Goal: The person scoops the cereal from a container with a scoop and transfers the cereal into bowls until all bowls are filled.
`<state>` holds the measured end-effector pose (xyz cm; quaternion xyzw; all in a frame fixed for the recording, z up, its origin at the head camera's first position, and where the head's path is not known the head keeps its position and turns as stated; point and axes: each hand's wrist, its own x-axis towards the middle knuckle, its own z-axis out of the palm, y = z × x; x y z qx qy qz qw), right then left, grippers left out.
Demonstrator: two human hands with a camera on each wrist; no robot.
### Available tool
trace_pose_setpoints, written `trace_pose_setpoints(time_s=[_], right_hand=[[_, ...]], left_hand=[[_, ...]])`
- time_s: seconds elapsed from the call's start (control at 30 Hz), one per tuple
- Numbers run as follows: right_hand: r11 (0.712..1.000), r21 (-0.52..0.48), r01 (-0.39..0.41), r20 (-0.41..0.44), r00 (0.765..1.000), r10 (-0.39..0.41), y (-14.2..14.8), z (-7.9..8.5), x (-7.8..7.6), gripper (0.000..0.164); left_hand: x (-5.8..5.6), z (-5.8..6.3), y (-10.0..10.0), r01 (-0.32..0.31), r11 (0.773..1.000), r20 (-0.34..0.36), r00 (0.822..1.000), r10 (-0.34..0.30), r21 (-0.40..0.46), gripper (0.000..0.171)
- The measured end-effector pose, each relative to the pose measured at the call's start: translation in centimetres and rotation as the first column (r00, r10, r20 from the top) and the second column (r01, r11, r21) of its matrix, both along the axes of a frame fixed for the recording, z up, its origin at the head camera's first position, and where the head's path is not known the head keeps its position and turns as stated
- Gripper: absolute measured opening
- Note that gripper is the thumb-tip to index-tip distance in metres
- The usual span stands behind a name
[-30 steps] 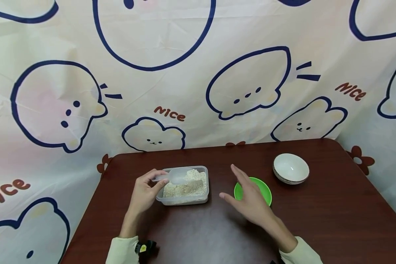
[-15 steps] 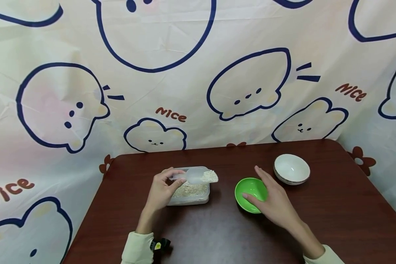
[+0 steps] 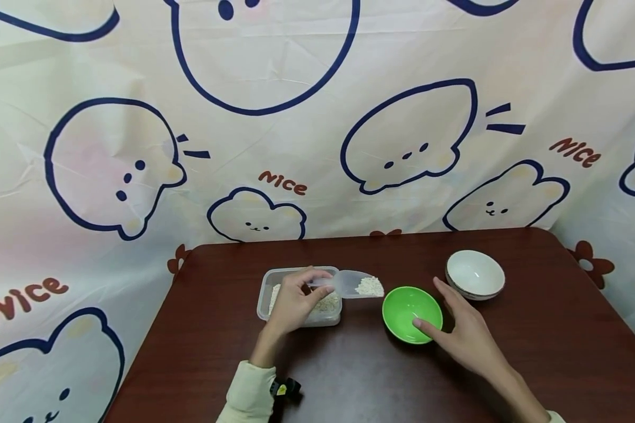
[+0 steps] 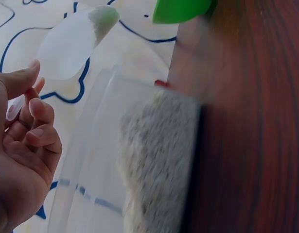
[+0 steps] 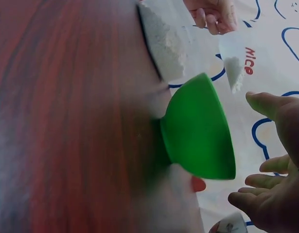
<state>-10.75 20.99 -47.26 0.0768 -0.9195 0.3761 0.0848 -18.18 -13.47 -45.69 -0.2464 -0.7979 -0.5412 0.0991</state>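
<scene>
My left hand (image 3: 294, 302) pinches the handle of a translucent plastic scoop (image 3: 345, 283) between thumb and fingers. Pale flaky meal (image 3: 370, 286) lies toward the scoop's tip, which hangs in the air just left of a green bowl (image 3: 406, 311). Below that hand stands a clear plastic tub (image 3: 263, 294), partly filled with the same meal (image 4: 156, 150). At the green bowl's right side is my right hand (image 3: 468, 338), fingers spread and thumb over the rim in the head view. The right wrist view shows this hand (image 5: 285, 194) apart from the bowl (image 5: 200, 131).
A white bowl (image 3: 475, 273) stands at the back right of the dark wooden table (image 3: 360, 376), beyond my right hand. A cloth (image 3: 317, 141) with cartoon drawings hangs behind the table. A small black device (image 3: 286, 389) sits at my left wrist.
My left hand has lifted the scoop with meal out of the tub and carried it right, toward the green bowl. My right hand has shifted right, from over the bowl to its side.
</scene>
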Motion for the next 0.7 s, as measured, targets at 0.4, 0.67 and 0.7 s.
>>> trace_pose_setpoints(time_s=[0.4,0.67,0.7], right_hand=[[0.999,0.030,-0.033,0.021,0.999,0.033,0.9,-1.5,0.4,0.102],[0.999,0.016,-0.045,0.076,0.996,0.044,0.6,-2.2,0.6,0.111],[0.999,0.013,-0.046,0.082,0.996,0.045,0.6,-2.2,0.6,0.112]], left_hand=[[0.4,-0.1,3.6,0.059,0.997,0.036,0.998,-0.057,-0.049,0.010],[0.5,-0.2,5.0,0.091,0.990,0.026,0.996,-0.088,-0.110,0.009],[0.5,-0.2,5.1,0.092,0.988,0.026,0.996,-0.090,-0.123,0.009]])
